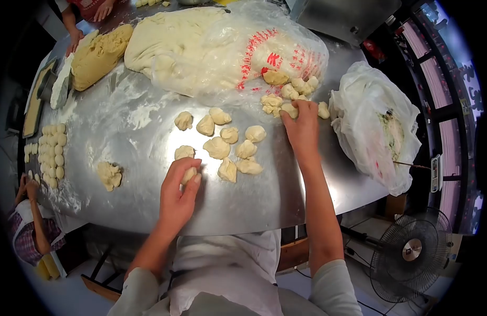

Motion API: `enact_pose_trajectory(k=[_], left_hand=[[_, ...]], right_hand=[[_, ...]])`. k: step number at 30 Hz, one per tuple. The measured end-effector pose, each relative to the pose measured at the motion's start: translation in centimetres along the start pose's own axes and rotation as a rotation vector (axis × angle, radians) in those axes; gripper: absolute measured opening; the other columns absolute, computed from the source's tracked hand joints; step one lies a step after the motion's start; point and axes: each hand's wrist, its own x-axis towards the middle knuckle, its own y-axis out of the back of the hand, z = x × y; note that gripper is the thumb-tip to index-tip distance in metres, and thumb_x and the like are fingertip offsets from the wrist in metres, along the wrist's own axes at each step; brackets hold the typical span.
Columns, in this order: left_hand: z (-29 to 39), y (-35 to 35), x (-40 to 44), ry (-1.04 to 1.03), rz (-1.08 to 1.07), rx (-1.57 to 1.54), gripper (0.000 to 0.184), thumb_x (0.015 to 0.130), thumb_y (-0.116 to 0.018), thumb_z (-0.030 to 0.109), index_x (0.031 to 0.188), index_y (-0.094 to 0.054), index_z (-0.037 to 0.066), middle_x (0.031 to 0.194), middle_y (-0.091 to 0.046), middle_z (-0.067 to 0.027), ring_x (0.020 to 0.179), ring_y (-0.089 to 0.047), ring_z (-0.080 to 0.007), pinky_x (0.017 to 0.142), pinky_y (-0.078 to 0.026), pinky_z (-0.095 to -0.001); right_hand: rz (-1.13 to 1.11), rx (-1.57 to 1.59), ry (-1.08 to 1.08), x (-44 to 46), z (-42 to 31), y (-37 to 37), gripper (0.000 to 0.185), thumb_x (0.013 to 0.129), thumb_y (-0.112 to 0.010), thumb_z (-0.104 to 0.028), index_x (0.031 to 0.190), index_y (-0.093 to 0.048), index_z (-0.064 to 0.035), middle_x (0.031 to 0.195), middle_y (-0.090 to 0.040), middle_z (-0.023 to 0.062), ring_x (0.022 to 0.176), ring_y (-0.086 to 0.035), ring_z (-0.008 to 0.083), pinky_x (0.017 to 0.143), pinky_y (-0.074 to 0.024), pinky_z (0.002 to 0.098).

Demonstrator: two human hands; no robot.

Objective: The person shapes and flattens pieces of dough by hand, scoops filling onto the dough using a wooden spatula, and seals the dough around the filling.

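Near: left hand (176, 195) closed on a dough lump (188, 175); a light grip best spares its shape. Middle: loose lumps (217, 148) on the metal table (133, 203), best kept apart against sticking. Farther right: right hand (305, 126) touches a dough ball (289, 110) by the far cluster (271, 102); can't tell if pinched. Lift singly.
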Motion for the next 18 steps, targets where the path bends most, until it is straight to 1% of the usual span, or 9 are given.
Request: enact_pose_trajectory(k=[2,3,6,7,10,11,14,15,18], left_hand=[[0.6,0.7,-0.4,-0.148,0.010,0.209,0.029,0.099,-0.063,0.003,0.128,-0.065,0.003,0.127,-0.064,-0.0119,0.122,-0.061,-0.0245,0.104,-0.046,-0.0338],[0.9,0.5,-0.7,-0.080,0.032,0.190,0.029,0.095,-0.065,0.001,0.124,-0.068,0.002,0.130,-0.063,-0.0148,0.126,-0.059,-0.0291,0.110,-0.044,-0.0386],[-0.1,0.2,-1.6,-0.098,0.036,0.216,0.028,0.093,-0.065,-0.005,0.120,-0.070,0.000,0.131,-0.063,-0.0155,0.123,-0.061,-0.0305,0.103,-0.050,-0.0373],[0.0,-0.2,-1.8,-0.103,0.084,0.209,0.028,0.092,-0.065,-0.007,0.119,-0.071,0.000,0.131,-0.063,-0.0156,0.122,-0.061,-0.0305,0.101,-0.050,-0.0375],[0.4,-1.1,-1.9,-0.192,0.168,0.319,0.028,0.091,-0.066,-0.009,0.116,-0.072,0.001,0.128,-0.064,-0.0151,0.117,-0.062,-0.0292,0.098,-0.051,-0.0367],[0.4,-1.4,-2.0,-0.220,0.163,0.303,0.027,0.091,-0.066,-0.009,0.115,-0.072,0.001,0.127,-0.065,-0.0149,0.115,-0.063,-0.0290,0.096,-0.052,-0.0365],[0.8,-2.3,-1.4,-0.297,0.135,0.236,0.026,0.090,-0.066,-0.011,0.112,-0.073,0.001,0.121,-0.067,-0.0143,0.110,-0.064,-0.0287,0.093,-0.052,-0.0364],[1.1,-2.7,-1.2,-0.312,0.109,0.204,0.025,0.090,-0.066,-0.011,0.111,-0.073,0.001,0.120,-0.068,-0.0140,0.109,-0.064,-0.0287,0.093,-0.052,-0.0364],[1.7,-3.8,-0.3,-0.325,0.066,0.139,0.024,0.090,-0.065,-0.011,0.110,-0.073,0.000,0.117,-0.069,-0.0131,0.105,-0.065,-0.0282,0.090,-0.053,-0.0364]], right_hand=[[-0.006,0.082,-0.119,-0.5,0.4,-0.4,0.027,0.086,-0.077,-0.011,0.107,-0.061,-0.0028,0.102,-0.060,0.0116,0.082,-0.061,0.0294,0.077,-0.0527,0.0397],[-0.006,0.121,-0.178,-0.7,0.3,-0.4,0.025,0.087,-0.077,-0.009,0.105,-0.060,-0.0026,0.098,-0.060,0.0093,0.079,-0.061,0.0259,0.074,-0.0525,0.0371],[0.075,0.578,-0.440,-3.3,-0.6,0.8,0.022,0.087,-0.076,-0.003,0.099,-0.058,-0.0031,0.091,-0.057,0.0014,0.073,-0.057,0.0122,0.067,-0.0480,0.0277],[0.082,0.722,-0.465,-4.5,-1.1,1.3,0.021,0.088,-0.075,0.002,0.101,-0.059,-0.0029,0.091,-0.057,-0.0024,0.074,-0.053,0.0027,0.065,-0.0440,0.0204],[-0.342,1.044,-0.546,-7.4,-3.5,3.9,0.024,0.088,-0.075,0.003,0.107,-0.062,-0.0028,0.096,-0.062,-0.0014,0.075,-0.054,0.0030,0.067,-0.0452,0.0201],[-0.423,0.989,-0.533,-7.6,-4.0,4.6,0.027,0.091,-0.074,0.000,0.116,-0.065,-0.0024,0.095,-0.065,-0.0023,0.076,-0.055,0.0037,0.068,-0.0459,0.0200],[-0.116,0.561,-0.383,-6.6,0.2,3.9,0.028,0.094,-0.074,-0.005,0.120,-0.065,-0.0016,0.098,-0.065,-0.0026,0.073,-0.055,0.0049,0.067,-0.0471,0.0211],[-0.034,0.481,-0.414,-5.3,0.8,4.5,0.030,0.094,-0.074,-0.009,0.122,-0.064,-0.0001,0.108,-0.065,0.0042,0.078,-0.057,0.0100,0.073,-0.0500,0.0257],[0.112,0.179,-0.199,-1.8,2.3,3.9,0.035,0.092,-0.076,-0.012,0.123,-0.064,0.0005,0.116,-0.065,0.0137,0.088,-0.060,0.0222,0.084,-0.0516,0.0350]])
